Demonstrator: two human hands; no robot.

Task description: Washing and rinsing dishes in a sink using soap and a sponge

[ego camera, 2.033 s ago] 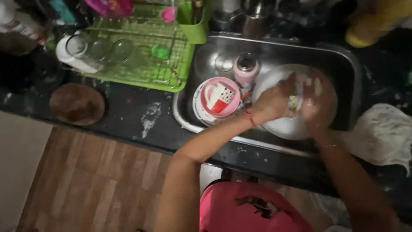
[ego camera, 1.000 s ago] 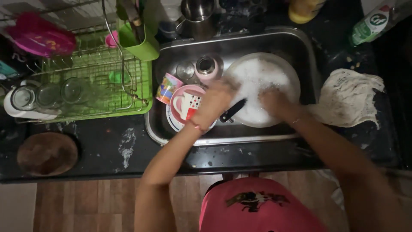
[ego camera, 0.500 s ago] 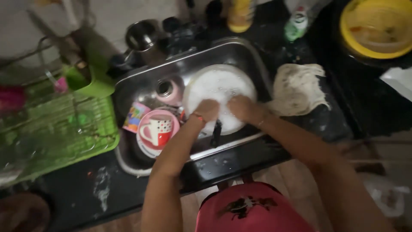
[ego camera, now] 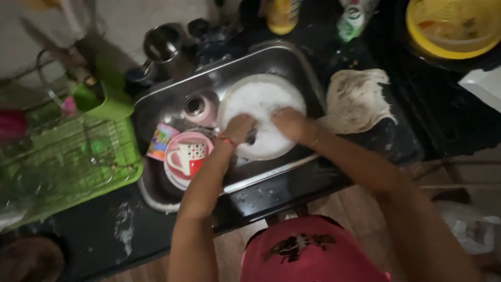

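A round white dish (ego camera: pixel 263 99) covered in foam lies in the steel sink (ego camera: pixel 172 102). My left hand (ego camera: pixel 237 129) is closed on the dish's near rim, beside a short dark handle (ego camera: pixel 252 137) that pokes out between my hands. My right hand (ego camera: pixel 289 122) presses down on the foamy surface with curled fingers; whatever is under it is hidden. Both forearms reach in from the bottom of the view over the sink's front edge.
Left in the sink sit a pink plate (ego camera: pixel 177 175) bearing a red-and-white mug (ego camera: pixel 189 155), a colourful cup (ego camera: pixel 160 141) and a pink tumbler (ego camera: pixel 198 107). A green dish rack (ego camera: pixel 62 162) stands at the left, a crumpled cloth (ego camera: pixel 357 99) at the right, a yellow bowl (ego camera: pixel 449 26) at the far right.
The view has swung left and tilted, so the sink now sits slanted in the middle. Both hands have stayed on the foamy dish, shifting slightly over it.
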